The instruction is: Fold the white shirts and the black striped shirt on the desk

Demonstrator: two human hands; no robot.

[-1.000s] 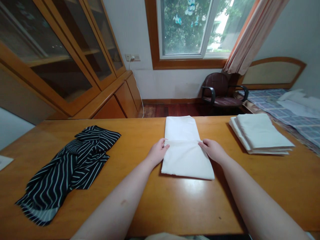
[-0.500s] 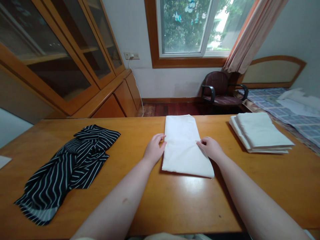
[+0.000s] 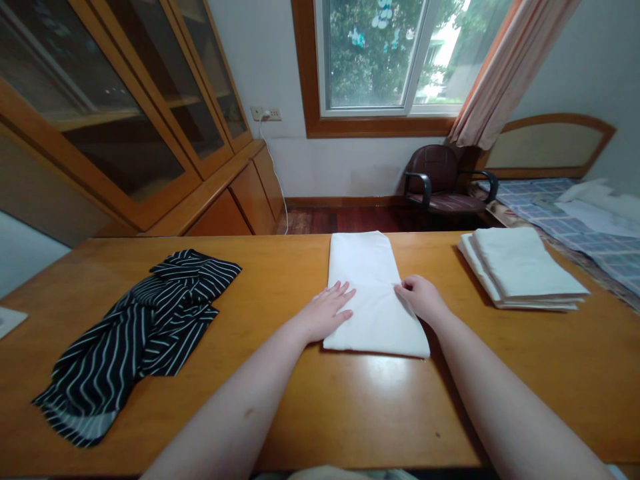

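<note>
Fingers of the left hand (image 3: 327, 313) are lying spread and flat across the left edge of the folded white cloth (image 3: 375, 323); the right hand (image 3: 421, 298) is pinching the opposite edge between thumb and curled fingers. The cloth is resting on the wooden table (image 3: 310, 427), its long axis running away from the person, the far end pointing toward the window (image 3: 370, 67) and leaning slightly left. A stack of white cloths (image 3: 525, 263) is lying to the right, a striped black garment (image 3: 125, 340) to the left.
</note>
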